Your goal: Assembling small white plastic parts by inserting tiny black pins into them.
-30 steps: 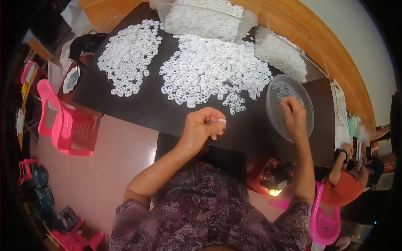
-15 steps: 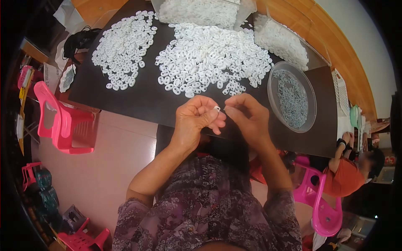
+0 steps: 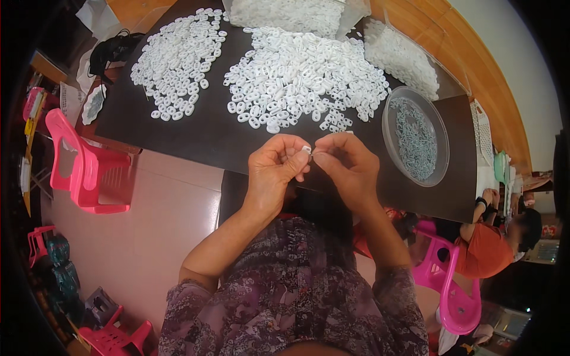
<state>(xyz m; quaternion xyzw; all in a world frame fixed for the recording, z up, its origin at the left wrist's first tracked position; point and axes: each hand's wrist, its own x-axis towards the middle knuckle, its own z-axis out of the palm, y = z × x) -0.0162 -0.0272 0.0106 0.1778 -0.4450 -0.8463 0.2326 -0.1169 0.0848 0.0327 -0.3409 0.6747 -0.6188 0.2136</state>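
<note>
Between the thumb and forefinger of my left hand is a small white plastic piece. My right hand is pinched closed right beside it, fingertips at the piece's edge. Whatever sits in that pinch is too small to make out. Beyond my hands spreads a big heap of white oval plastic pieces with holes. Another heap of white pieces lies to its left. A round clear tray at the right holds many small grey-blue screws.
Two clear bags of white pieces, one at the back and one at the back right, rest on the dark table. Pink plastic chairs stand left and right. A person in orange sits at the right.
My right hand has moved slightly left, so its fingertips now meet the white piece. The fingers of my left hand have curled in more. The whole view has shifted a little.
</note>
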